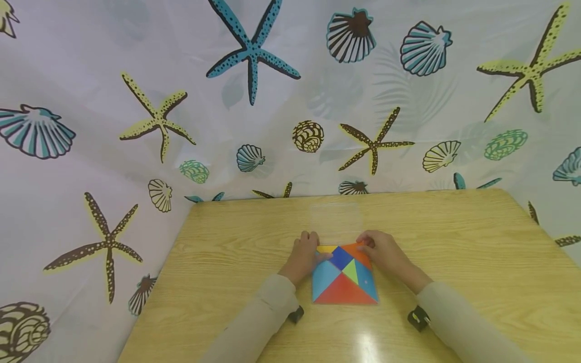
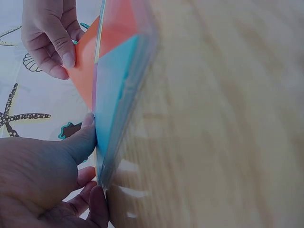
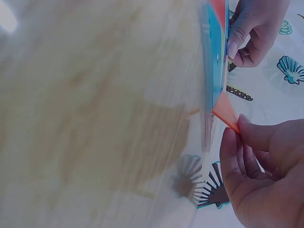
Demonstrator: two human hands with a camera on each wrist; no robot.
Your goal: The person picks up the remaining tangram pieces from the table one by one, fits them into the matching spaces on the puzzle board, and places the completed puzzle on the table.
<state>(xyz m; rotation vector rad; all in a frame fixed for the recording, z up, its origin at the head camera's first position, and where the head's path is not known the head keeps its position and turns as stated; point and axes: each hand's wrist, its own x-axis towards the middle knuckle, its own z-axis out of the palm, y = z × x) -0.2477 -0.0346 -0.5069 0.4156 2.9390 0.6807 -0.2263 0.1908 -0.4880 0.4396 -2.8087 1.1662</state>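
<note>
A clear tray [image 1: 379,300] holds a tangram of coloured flat pieces, including a red triangle [image 1: 344,291], a dark blue square [image 1: 341,258] and a light green triangle [image 1: 351,272]. My left hand [image 1: 305,258] grips the tray by its far left corner, thumb lying over the pieces. At the far right corner my right hand [image 1: 383,250] pinches an orange triangle [image 3: 226,112] between thumb and fingers. That triangle is tilted up out of the tray, one edge still against it in the right wrist view.
A clear flat sheet or lid [image 1: 336,216] lies on the wooden table [image 1: 240,227] just beyond the tray. Behind the table hangs a cloth [image 1: 277,171] printed with shells and starfish. Small black devices [image 1: 418,318] sit at both wrists.
</note>
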